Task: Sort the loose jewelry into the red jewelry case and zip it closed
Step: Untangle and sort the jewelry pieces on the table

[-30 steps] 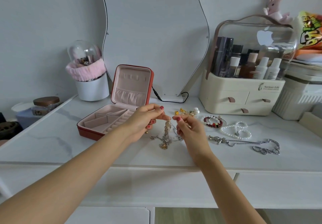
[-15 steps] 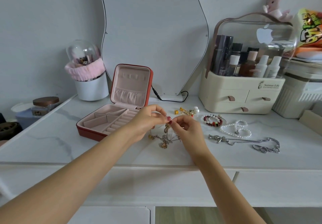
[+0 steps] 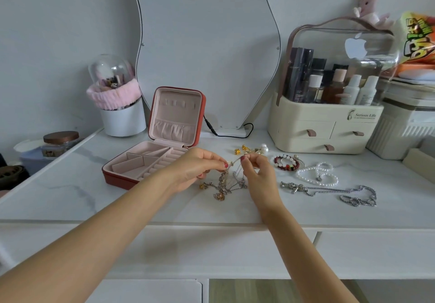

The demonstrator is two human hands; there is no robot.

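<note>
Between the two sets of fingertips, a thin gold chain (image 3: 235, 161) was stretched taut above a white vanity top (image 3: 70, 199). The left hand (image 3: 195, 170) pinched one end between thumb and forefinger, the other fingers curled under; the right hand (image 3: 257, 175) pinched the other end the same way. Below the fingers, the rest of the tangled necklaces (image 3: 223, 186) hung down and lay heaped on the surface, gold charms among silver strands. Left of the fingers, just beside the left hand, the red jewelry case (image 3: 153, 161) stood open, its lid upright and its pink compartments showing no jewelry. Beyond the fingertips lay small gold earrings (image 3: 244, 149) and a pearl earring (image 3: 264, 148). Right of the fingers sat a red beaded bracelet (image 3: 286, 162), a pearl strand (image 3: 316, 175) and, nearer the table's front edge, a heavy silver chain (image 3: 329, 191), all apart from both hands.
</note>
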